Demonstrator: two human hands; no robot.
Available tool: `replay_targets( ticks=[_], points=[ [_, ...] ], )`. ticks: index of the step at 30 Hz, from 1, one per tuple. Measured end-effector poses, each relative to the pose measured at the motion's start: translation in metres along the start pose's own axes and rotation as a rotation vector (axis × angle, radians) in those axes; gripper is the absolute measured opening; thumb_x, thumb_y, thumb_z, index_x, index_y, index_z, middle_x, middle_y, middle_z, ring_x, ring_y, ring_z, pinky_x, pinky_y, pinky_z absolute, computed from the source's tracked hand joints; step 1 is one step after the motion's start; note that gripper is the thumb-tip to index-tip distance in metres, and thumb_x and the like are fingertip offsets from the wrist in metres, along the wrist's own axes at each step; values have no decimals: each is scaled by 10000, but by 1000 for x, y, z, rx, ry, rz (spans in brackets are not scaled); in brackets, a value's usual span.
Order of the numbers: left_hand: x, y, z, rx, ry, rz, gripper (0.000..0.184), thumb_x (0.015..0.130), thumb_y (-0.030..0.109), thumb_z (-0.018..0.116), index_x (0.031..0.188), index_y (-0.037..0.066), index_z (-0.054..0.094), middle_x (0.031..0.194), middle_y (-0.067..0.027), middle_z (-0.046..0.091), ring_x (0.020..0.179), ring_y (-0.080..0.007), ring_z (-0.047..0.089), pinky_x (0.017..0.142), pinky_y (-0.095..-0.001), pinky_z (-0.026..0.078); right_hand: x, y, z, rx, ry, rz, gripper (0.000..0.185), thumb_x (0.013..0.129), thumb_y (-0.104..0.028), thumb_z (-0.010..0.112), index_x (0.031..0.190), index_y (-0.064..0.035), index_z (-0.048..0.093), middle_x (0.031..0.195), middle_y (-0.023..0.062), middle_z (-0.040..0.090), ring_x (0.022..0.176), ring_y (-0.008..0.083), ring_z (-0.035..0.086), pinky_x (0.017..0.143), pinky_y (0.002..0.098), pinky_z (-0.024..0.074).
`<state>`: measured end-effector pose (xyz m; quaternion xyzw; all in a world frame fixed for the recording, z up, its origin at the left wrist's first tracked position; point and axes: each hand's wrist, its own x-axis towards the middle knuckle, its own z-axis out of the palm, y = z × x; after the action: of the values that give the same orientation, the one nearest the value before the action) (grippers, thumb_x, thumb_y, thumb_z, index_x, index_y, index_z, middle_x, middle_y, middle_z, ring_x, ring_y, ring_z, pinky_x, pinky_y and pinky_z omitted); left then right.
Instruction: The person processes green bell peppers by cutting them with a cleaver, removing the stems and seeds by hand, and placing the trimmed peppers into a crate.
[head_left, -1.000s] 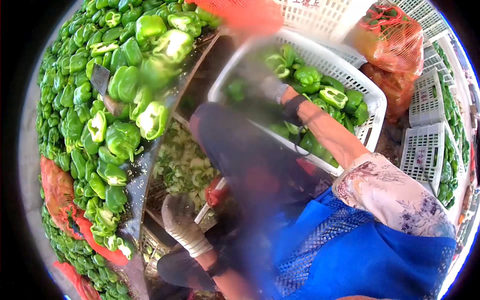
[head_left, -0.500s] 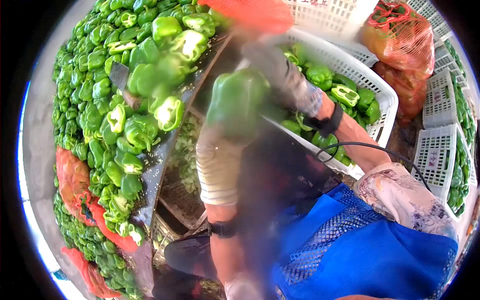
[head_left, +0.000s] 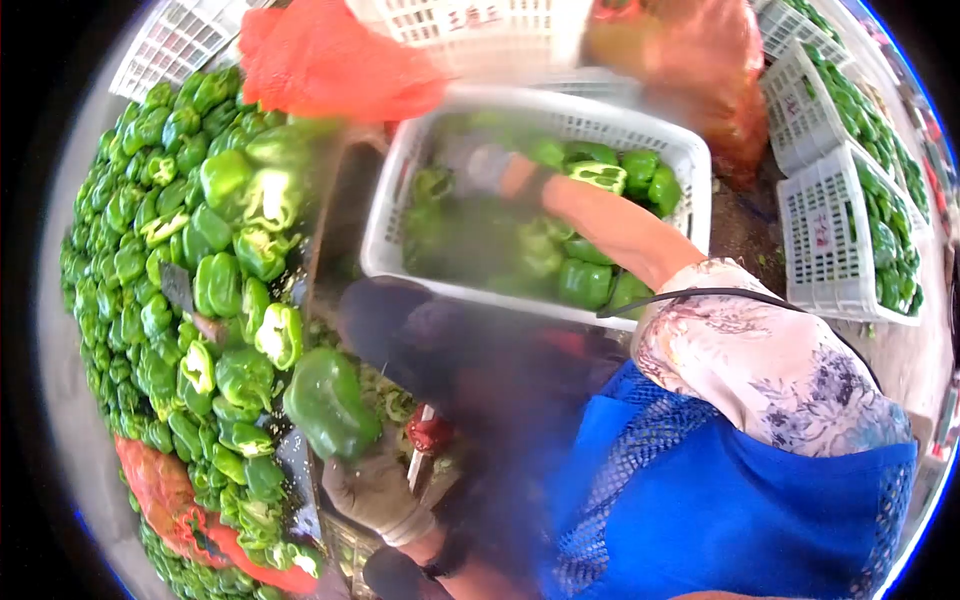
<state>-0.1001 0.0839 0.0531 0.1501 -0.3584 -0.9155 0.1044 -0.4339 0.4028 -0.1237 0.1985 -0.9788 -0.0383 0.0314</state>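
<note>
My gloved left hand (head_left: 375, 495) is closed around the lower end of a large whole green bell pepper (head_left: 330, 402), beside the edge of the dark table. My right hand (head_left: 475, 167), also gloved, reaches into the white plastic crate (head_left: 540, 302); it is smeared, and its fingers cannot be made out. Green peppers (head_left: 585, 284) lie in that crate, one cut open (head_left: 598, 177). Left of my left hand, whole and split peppers (head_left: 278, 335) are heaped on the table, and a flat dark blade (head_left: 177, 287) with a wooden handle lies among them.
A red mesh bag (head_left: 335, 60) hangs blurred behind the heap. A filled mesh bag (head_left: 700, 90) stands behind the crate. More white crates (head_left: 825, 235) of peppers are at right. A small red object (head_left: 428, 432) sits near my left hand. A cable crosses my right arm.
The view has turned. My left hand has moved down and toward the table edge with the pepper. My right hand has gone from beside the crate into it.
</note>
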Motion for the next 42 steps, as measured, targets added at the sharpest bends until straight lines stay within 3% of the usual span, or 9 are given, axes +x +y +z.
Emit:
replay_targets(
  ticks=[3,6,7,10,18,24,30,32,42],
  points=[
    [-10,3,-28,19,156,17,613,858,294,539,1397,33,410,1365,-170,465,1233,-361,465,965,-550,436,-27,-2,-10,-8,-43,-7,359,856,-231,493,1157,-80,617,1066,124,637,901,239,642,812,417,527],
    [-16,-1,-47,-45,-38,-21,512,875,246,554,1341,46,488,1385,-160,495,1277,-300,466,1025,-562,376,-60,1,-36,78,-42,-37,350,856,-233,498,1146,-80,620,1057,123,638,895,239,641,809,414,526],
    [-18,-8,-39,-7,110,29,495,860,258,559,1310,55,517,1365,-143,513,1252,-279,487,1020,-545,385,-71,4,-44,113,-40,-47,347,856,-234,499,1142,-80,621,1054,123,638,893,239,641,808,413,525],
    [-20,-15,-35,1,205,-6,508,813,324,588,1261,88,546,1303,-119,546,1191,-266,506,1013,-541,375,-107,16,-88,179,-32,-94,338,855,-236,504,1130,-80,624,1044,122,638,887,239,640,805,409,524],
    [-26,-5,-34,-125,136,-13,534,762,292,639,1242,74,553,1223,-119,582,1099,-283,540,931,-504,416,-154,27,-157,245,-15,-132,315,854,-241,515,1099,-80,631,1019,120,639,872,240,638,797,399,520],
    [-37,2,-25,-149,91,-69,534,761,275,633,1245,62,560,1208,-130,594,1116,-303,548,949,-523,430,-147,-10,-214,362,162,-236,299,853,-244,524,1075,-80,637,1000,118,639,860,240,637,791,392,516],
    [-35,-4,-43,-159,125,-16,509,798,331,631,1235,77,576,1191,-138,596,1093,-313,561,961,-464,447,-125,-83,-287,585,470,-467,283,852,-248,533,1052,-80,642,981,117,639,848,241,636,785,385,513],
    [-29,-9,-103,-121,182,-61,568,798,329,600,1303,80,517,1217,-155,558,1135,-310,507,948,-521,442,-119,-107,-309,656,558,-543,278,851,-249,536,1044,-80,644,975,116,640,844,241,635,783,382,512],
    [-51,134,-81,397,399,428,534,809,306,585,1280,62,524,1211,-155,565,1120,-302,522,949,-505,448,-99,-162,-358,796,773,-663,256,850,-255,550,1005,-80,654,943,114,640,825,242,633,773,370,507]
  ],
)
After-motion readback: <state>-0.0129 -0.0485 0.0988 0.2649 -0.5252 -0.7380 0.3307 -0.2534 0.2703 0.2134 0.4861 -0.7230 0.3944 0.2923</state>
